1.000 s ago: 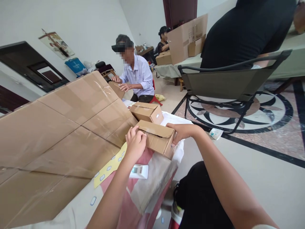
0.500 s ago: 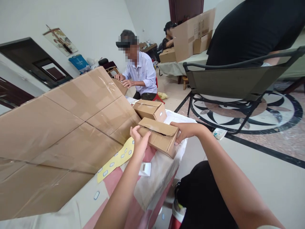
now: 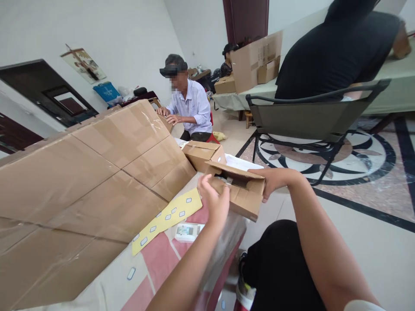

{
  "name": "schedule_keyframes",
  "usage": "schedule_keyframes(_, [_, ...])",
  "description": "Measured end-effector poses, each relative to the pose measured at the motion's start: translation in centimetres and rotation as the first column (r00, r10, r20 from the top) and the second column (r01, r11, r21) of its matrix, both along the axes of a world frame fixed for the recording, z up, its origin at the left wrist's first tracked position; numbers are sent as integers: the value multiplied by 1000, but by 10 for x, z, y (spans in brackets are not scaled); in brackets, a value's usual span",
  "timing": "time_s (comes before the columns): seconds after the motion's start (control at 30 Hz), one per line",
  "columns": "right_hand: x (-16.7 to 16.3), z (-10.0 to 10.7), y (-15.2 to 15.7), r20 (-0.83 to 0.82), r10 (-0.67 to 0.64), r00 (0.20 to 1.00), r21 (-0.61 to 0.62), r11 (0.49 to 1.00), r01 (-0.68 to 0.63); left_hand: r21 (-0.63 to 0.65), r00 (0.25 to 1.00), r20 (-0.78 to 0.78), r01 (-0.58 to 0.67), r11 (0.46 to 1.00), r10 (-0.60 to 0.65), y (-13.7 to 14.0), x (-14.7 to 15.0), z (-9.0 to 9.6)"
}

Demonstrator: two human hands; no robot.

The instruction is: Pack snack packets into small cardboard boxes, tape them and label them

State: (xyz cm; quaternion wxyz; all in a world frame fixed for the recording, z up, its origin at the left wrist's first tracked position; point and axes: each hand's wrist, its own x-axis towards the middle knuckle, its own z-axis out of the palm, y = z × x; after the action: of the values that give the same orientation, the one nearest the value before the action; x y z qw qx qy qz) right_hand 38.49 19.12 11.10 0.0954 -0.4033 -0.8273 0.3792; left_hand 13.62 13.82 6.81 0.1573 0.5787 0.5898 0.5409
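Note:
A small brown cardboard box (image 3: 243, 203) is tilted over the table's right edge, its lid flap raised so a dark gap shows the inside. My right hand (image 3: 275, 179) grips the box's right end. At the opposite end, my left hand (image 3: 215, 201) is curled around the near corner with its thumb up; some fingers are hidden. Below the left wrist lies a white packet (image 3: 188, 232) with a printed picture. Beside it a yellow sheet (image 3: 168, 217) carries several small blue-edged labels. Just behind the held box stands another closed cardboard box (image 3: 202, 154).
Large taped cartons (image 3: 106, 181) fill the left of the cloth-covered table (image 3: 162, 259). Across it a person (image 3: 191, 103) in a light shirt handles a box. A chair (image 3: 311, 121) with a person in black stands at the right. A single label (image 3: 131, 273) lies nearby.
The box in my hands has shifted right and tipped, and its lid has opened wider. More of the white packet on the table is now uncovered.

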Motion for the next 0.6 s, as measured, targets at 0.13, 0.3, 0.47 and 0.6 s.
schedule_keyframes(0.13, [31, -10, -2, -75, -81, 994, -66, 995, 76, -30, 997, 15, 74, 997, -74, 20, 29, 2])
schedule_keyframes(0.3, [40, -24, 5, -176, -157, 972, -83, 986, 144, -81, 993, 4, 115, 990, -115, 56, 35, 2])
schedule_keyframes(0.47, [38, -33, 17, -218, -180, 959, -102, 982, 161, -134, 988, -77, 119, 984, -130, 69, 27, 2])
schedule_keyframes(0.6, [34, -33, 19, -235, -189, 954, -100, 980, 170, -170, 979, -159, 100, 980, -127, 67, 19, 10])
